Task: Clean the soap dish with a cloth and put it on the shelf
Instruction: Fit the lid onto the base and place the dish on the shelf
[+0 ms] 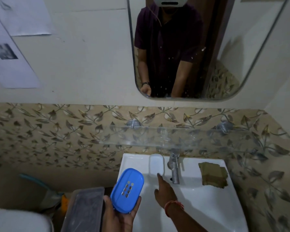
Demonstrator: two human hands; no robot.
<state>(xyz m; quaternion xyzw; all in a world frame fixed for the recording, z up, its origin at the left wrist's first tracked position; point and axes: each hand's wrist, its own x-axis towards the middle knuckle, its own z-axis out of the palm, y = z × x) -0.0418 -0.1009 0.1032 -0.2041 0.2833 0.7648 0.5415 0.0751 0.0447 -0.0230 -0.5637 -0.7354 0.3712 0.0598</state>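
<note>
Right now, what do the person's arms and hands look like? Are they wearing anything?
Both hands are bare, no gloves: the left hand and the right hand. The forearms are bare too. A reddish-orange thread band circles the right wrist. In the mirror you can see a dark purple short-sleeved shirt and a dark wristband on the left wrist.

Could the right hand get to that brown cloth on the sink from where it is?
Probably yes. The right hand is empty, over the sink just left of the tap; the cloth lies uncovered on the rim beyond the tap, so it need only pass around it.
</note>
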